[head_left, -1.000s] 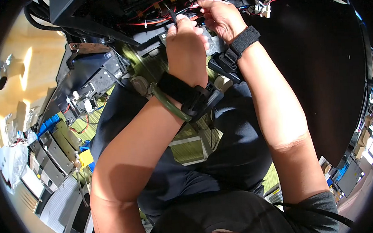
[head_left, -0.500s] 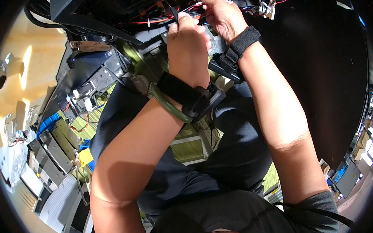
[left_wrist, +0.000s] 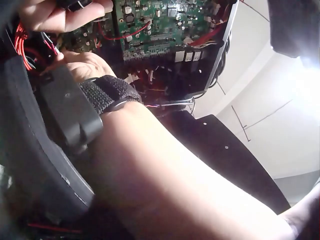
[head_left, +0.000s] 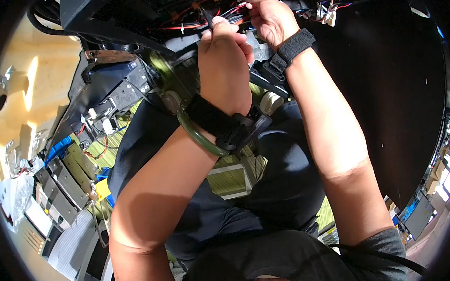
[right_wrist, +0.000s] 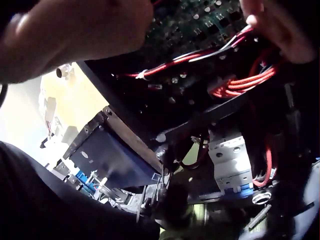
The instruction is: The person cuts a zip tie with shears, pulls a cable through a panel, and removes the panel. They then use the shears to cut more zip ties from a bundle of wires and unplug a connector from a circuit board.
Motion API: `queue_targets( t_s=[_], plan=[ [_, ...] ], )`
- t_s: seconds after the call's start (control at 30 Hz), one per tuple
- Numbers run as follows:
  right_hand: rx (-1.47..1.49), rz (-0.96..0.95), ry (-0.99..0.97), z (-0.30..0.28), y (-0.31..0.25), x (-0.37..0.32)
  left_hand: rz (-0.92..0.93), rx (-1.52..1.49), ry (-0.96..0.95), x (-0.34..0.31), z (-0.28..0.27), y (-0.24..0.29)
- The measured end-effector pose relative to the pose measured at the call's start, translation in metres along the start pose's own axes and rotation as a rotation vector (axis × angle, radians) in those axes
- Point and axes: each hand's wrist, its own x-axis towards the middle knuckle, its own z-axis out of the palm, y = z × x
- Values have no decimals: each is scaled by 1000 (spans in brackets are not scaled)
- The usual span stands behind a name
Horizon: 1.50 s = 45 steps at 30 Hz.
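our left hand (head_left: 224, 64) pinches a black tool (left_wrist: 74, 5) and our right hand (head_left: 275, 22) pinches wires (right_wrist: 192, 58), near the circuit board (left_wrist: 160, 25). tugging too hard could loosen a wire; a slip could scratch the board.

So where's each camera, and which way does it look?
Head: on the head, facing forward and down; shows left hand, right hand, both arms, trousers.
Left wrist: on that wrist, facing the green circuit board; shows left hand, right hand, right forearm.
Right wrist: on that wrist, facing red wires and a circuit breaker; shows parts of both hands.
Both wrist views share the green circuit board and red wires.
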Motion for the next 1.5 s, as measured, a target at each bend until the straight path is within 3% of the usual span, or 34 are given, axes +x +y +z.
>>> queue_targets(
  t_s=[0.13, 0.23, 0.3, 0.43, 0.7, 0.77, 0.93, 1.0, 1.03, 1.2, 1.33, 1.4, 1.5],
  plan=[
    [42, 50, 4, -3, -3, 6, 35, 32, -37, -3, -1, 0],
    [-25, 39, 13, 2, -8, -5, -66, -108, 52, 1, 4, 1],
    [-180, -44, 75, 7, -8, -18, -41, -175, 64, 6, 5, 0],
    [-185, -191, 184, 9, 2, -23, -76, -217, 79, 7, 6, 2],
    [-255, -305, 160, 8, 9, -32, -81, -232, -4, 8, 6, -2],
    [-778, -604, 268, 10, 8, -34, -89, -257, -6, 8, 9, -3],
    [-827, -632, 294, 8, 6, -27, -87, -266, -28, 9, 8, -4],
    [-1167, -802, 314, 9, 5, -28, -77, -279, -24, 8, 8, -3],
    [-1167, -802, 314, 10, 4, -29, -77, -279, -24, 8, 8, -2],
    [-686, -426, 286, 5, 5, -19, -84, -247, -8, 8, 7, 2],
    [-598, -407, 360, 2, 13, -13, -78, -267, -18, 9, 6, -1],
    [-54, -125, 72, 1, 6, -16, -73, -280, -35, 10, 5, -1],
    [-17, -46, 119, 7, -3, -23, -71, -275, -61, 9, 4, 1]
  ],
)
